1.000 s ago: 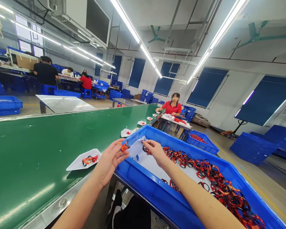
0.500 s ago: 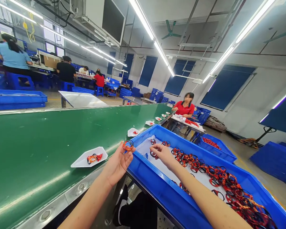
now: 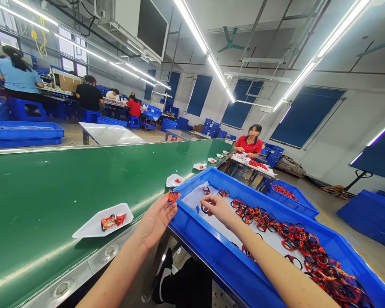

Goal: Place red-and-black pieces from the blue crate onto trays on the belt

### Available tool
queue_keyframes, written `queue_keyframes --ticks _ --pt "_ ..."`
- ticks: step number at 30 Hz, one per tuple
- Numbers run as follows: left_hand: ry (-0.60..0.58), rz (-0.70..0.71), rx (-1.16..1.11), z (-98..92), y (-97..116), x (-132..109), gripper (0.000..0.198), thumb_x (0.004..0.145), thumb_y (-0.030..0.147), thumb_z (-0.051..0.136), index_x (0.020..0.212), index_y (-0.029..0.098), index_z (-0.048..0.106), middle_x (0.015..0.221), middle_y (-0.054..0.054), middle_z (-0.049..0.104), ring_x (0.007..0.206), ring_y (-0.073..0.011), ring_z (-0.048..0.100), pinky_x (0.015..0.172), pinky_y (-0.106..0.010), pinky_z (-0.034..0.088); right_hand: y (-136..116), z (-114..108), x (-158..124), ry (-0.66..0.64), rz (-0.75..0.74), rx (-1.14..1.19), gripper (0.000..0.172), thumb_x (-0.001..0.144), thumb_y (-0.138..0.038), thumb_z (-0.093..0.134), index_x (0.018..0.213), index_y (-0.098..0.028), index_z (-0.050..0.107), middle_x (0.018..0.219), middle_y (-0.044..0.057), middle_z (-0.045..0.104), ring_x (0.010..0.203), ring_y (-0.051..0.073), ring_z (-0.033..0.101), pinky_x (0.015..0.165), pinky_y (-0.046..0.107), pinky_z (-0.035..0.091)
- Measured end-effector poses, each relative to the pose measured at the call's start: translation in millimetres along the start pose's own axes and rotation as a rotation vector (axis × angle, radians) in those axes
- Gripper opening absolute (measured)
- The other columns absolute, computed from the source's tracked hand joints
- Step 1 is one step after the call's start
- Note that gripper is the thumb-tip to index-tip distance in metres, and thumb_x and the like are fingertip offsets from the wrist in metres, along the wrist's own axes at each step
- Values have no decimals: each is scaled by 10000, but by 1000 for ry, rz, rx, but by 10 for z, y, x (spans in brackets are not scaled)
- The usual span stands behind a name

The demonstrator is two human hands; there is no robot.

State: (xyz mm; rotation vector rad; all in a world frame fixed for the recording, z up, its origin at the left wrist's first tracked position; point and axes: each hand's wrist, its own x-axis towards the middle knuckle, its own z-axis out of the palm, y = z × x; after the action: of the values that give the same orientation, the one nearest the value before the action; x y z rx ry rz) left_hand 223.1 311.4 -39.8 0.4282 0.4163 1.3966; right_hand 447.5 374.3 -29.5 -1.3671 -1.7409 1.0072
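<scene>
My left hand [image 3: 157, 216] holds a red-orange and black wire coil [image 3: 173, 196] at its fingertips, over the edge between the green belt [image 3: 51, 188] and the blue bin [image 3: 195, 229]. Inside the bin, my right hand [image 3: 216, 207] pinches a dark-ringed coil [image 3: 206, 208] close to the white lining. Many similar coils [image 3: 285, 233] lie heaped along the bin's right side. On the belt, a white tray [image 3: 96, 222] bears a red and orange bundle. Beyond it, a second white tray [image 3: 175, 180] holds a small red piece.
Further small white trays line the belt toward a person in a red shirt [image 3: 248, 145] at a side table. A blue bin of red parts [image 3: 285, 193] stands at the right. Other people sit or stand at the back left.
The white trays on the belt have shifted left and toward me. My left hand has moved slightly left with its coil. My right hand has barely moved.
</scene>
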Motion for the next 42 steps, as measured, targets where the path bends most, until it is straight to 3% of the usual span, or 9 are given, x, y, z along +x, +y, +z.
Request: queue_keyframes --ticks 9,16,22,25,28,32,36,38,42 --pt "44 144 191 -146 21 105 337 771 200 655 1087 155 548 964 -69 648 751 -104 629 709 -226 550 11 8 -2 -15 2 -5 253 726 -394 634 791 -150 628 686 29 616 622 131 555 502 228 448" --pt "293 595 1088 -285 170 561 425 753 396 619 1102 192 489 1143 -112 606 752 -159 635 724 -335 518 7 4 -14 -28 0 22 237 718 -380 648 778 -151 633 647 12 608 586 115 537 512 227 444" --pt "370 585 1311 -371 224 975 422 671 266 670 1062 161 554 1052 -144 637 741 -198 615 800 -382 450 -17 -6 -16 -8 14 123 276 678 -404 695 766 -146 650 668 19 610 594 115 537 520 234 445" --pt "322 628 1369 -293 173 877 385 716 303 625 1071 162 570 1112 -148 602 773 -205 600 832 -390 429 -55 -12 -10 15 38 239 318 668 -433 709 797 -148 646 713 20 603 617 106 542 546 231 456" --pt "212 681 1384 -91 138 640 295 781 350 560 1035 204 599 987 -73 629 766 -189 581 813 -345 436 -102 -17 0 4 62 379 348 655 -442 729 827 -156 632 707 7 574 632 100 545 561 219 467" --pt "-50 824 1404 254 68 368 213 769 346 611 947 229 636 898 -37 640 845 -199 565 830 -313 419 -170 -21 -2 -28 81 516 356 646 -430 749 853 -164 633 691 -5 560 621 87 536 560 202 470" --pt "-317 782 1458 433 -190 299 432 710 317 688 1121 247 574 1079 -42 619 914 -212 571 830 -321 428 -216 -12 -26 -69 71 588 343 658 -402 754 881 -163 651 685 -10 565 600 74 517 535 178 446" --pt "-320 747 1473 446 -348 312 502 705 305 691 1180 249 535 1120 -51 600 902 -216 579 813 -334 442 -221 -2 -38 -114 46 644 331 668 -383 752 896 -160 662 736 1 593 602 68 511 520 168 422" --pt "-226 756 1409 433 -530 322 388 727 261 660 1106 251 577 1027 -43 612 836 -205 582 783 -333 455 -212 19 -51 -174 50 712 302 675 -356 747 897 -164 675 807 19 638 624 74 519 545 182 413"
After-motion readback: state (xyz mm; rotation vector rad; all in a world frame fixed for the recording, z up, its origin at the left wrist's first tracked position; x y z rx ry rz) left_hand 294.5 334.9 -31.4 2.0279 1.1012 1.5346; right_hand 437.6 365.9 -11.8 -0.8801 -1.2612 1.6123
